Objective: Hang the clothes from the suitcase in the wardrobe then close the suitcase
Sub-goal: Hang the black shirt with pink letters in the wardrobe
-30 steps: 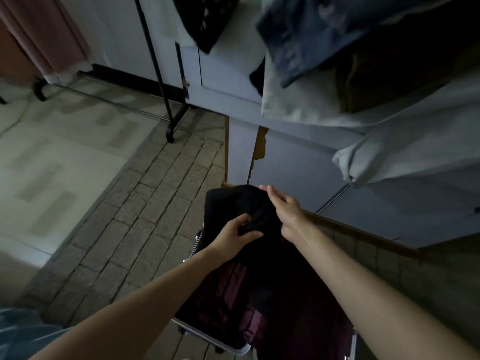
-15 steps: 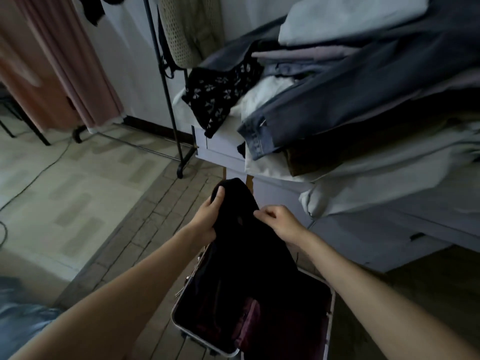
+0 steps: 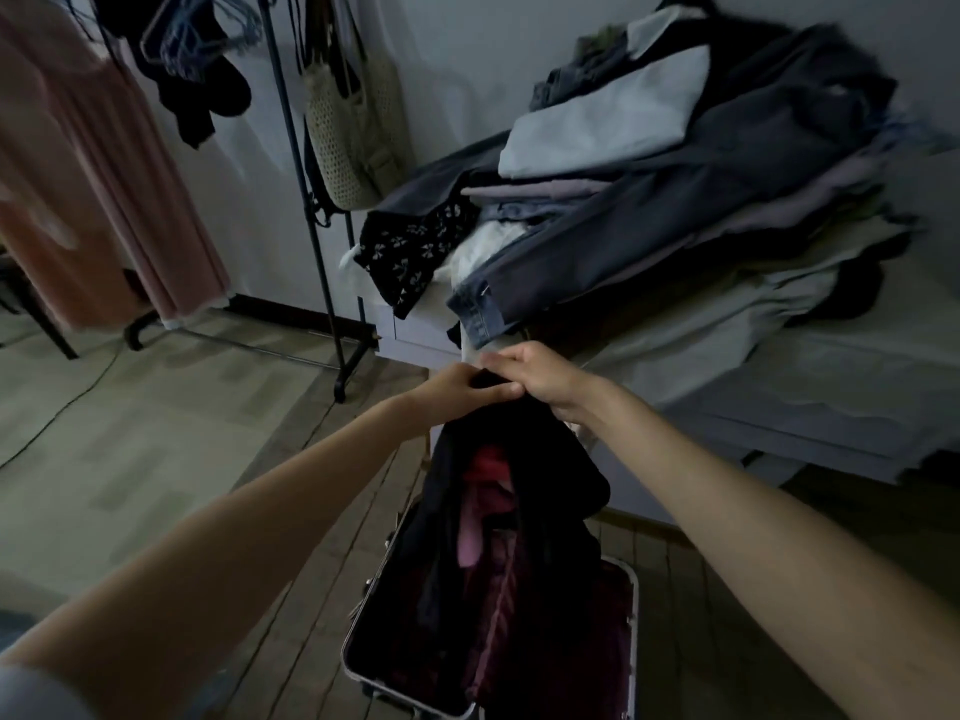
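Now both hands pinch black garment.

Two bare forearms w/ hands enter from the near edge. Left hand and right hand: no rings, watch or gloves visible. Both arms uncovered from wrist to approx. elbow. Near-left corner: pale grey-blue sleeve at the left upper arm, blurred. Right arm shows no sleeve within the frame.

Bedroom: clothes rack, piled garments.
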